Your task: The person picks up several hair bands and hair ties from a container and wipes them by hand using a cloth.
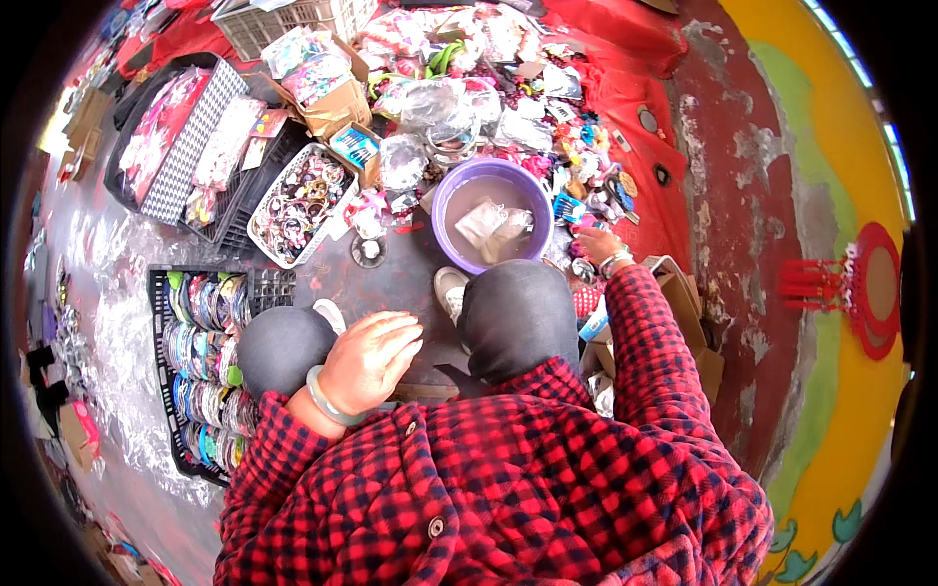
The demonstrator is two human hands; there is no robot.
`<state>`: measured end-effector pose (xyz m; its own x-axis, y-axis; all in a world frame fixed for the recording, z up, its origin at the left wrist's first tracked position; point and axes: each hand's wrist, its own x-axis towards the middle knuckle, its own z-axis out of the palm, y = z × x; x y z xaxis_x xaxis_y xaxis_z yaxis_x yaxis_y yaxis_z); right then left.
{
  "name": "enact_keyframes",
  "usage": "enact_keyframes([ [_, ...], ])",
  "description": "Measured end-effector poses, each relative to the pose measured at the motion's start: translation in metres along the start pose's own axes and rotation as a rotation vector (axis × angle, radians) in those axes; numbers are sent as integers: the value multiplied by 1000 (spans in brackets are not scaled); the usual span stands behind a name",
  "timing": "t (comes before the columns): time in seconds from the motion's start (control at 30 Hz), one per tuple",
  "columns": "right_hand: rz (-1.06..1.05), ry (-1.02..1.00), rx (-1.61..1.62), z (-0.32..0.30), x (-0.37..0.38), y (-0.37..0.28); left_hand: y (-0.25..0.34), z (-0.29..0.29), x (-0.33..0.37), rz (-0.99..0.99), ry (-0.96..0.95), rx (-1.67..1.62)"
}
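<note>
My left hand (366, 363) is raised over my left knee, its fingers stretched out and holding nothing. My right hand (598, 248) reaches to the right of a purple basin (539, 195), low over a pile of small goods. Its fingertips are too small to make out, so any hold is unclear. Closest to it are a blue packet (569, 208) and some small shiny pieces (580, 269). Murky water fills the basin, and pale, wet-looking packets (493, 225) lie in it.
At left stands a black crate (161, 371) of banded rolls. Beyond it, a white basket (264, 230) holds hair ties. Bagged goods (440, 103) heap up past the basin on red cloth (625, 59). Cardboard boxes (679, 303) sit beside my right arm, near the wall.
</note>
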<state>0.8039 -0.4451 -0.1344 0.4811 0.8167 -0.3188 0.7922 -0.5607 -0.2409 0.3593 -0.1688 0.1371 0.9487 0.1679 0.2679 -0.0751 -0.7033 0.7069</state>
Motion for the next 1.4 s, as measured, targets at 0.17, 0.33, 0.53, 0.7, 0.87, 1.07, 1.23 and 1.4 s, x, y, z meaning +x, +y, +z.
enact_keyframes([
  [0.17,229,-229,393,-11,50,-119,-7,-4,-11,-119,-8,108],
  [0.33,258,-252,170,60,108,-133,-22,-14,-29,-313,-4,171],
  [0.53,220,-390,70,80,114,-157,-32,-14,-33,-366,-16,122],
  [0.7,484,-270,34,77,121,-168,-32,-14,-26,-321,-29,73],
  [0.87,197,-369,127,110,119,-141,-28,-15,-27,-253,-44,94],
  [1.07,288,3,1355,55,94,-137,-23,-8,-23,-176,-38,72],
  [1.23,-162,452,288,-5,58,-153,-19,-1,-20,-117,-37,65],
  [1.4,554,373,2122,-13,59,-171,-23,1,-25,-137,-90,69],
])
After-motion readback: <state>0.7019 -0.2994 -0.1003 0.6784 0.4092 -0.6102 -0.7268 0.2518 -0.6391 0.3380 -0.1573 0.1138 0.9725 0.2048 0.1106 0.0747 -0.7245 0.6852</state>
